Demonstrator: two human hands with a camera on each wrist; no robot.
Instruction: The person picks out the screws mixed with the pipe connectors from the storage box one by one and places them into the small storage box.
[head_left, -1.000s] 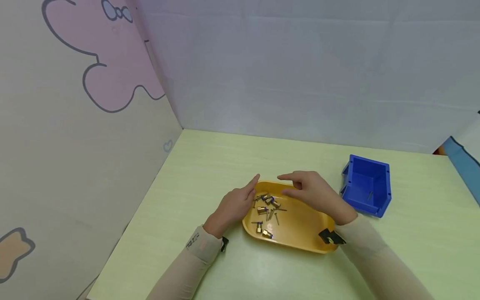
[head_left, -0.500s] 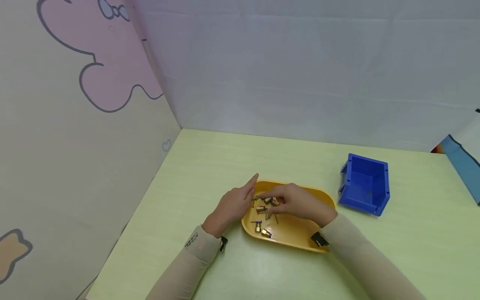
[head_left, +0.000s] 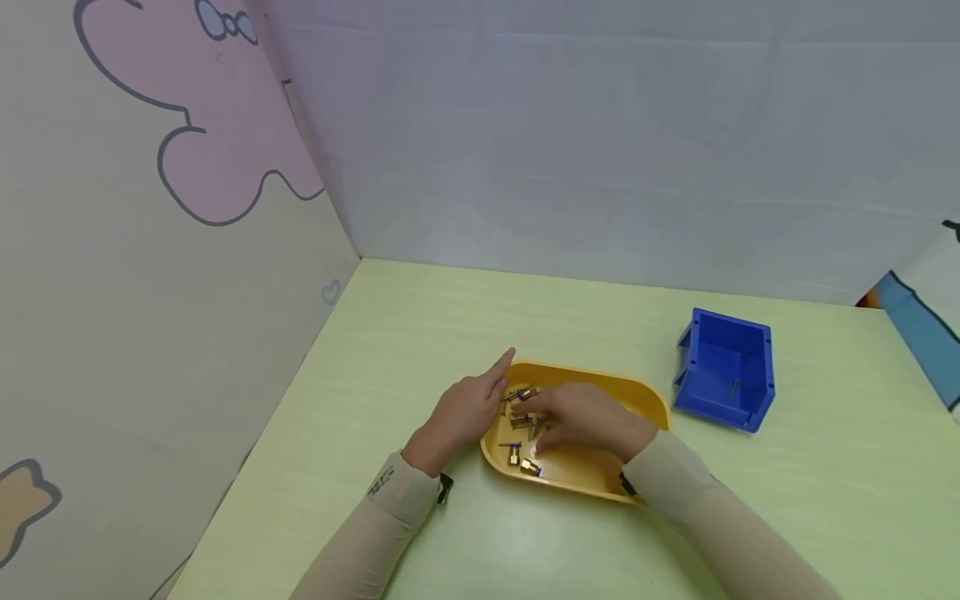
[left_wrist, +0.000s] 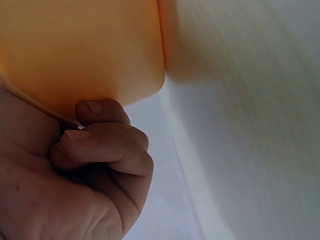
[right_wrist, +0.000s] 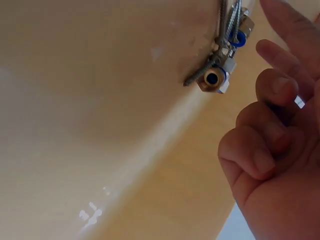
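A yellow tray (head_left: 647, 393) lies on the pale green table and holds several brass fittings (head_left: 522, 419) with blue rings, mixed with screws. My left hand (head_left: 465, 412) is at the tray's left rim, index finger lying along the edge. In the left wrist view its other fingers (left_wrist: 107, 145) are curled under the rim against the tray's outer wall (left_wrist: 85, 50). My right hand (head_left: 583, 417) is down inside the tray over the pile. In the right wrist view its fingers (right_wrist: 272, 135) are partly curled beside a brass fitting (right_wrist: 215, 80). A small glint shows between them, but what it is stays unclear.
A blue bin (head_left: 750, 407) stands to the right of the tray with one screw (head_left: 732, 387) inside. Panel walls close off the table's back and left. A blue object (head_left: 918, 329) sits at the far right edge.
My right hand has come down from above the tray's right part and moved left into the pile of fittings. The left hand has stayed at the rim.
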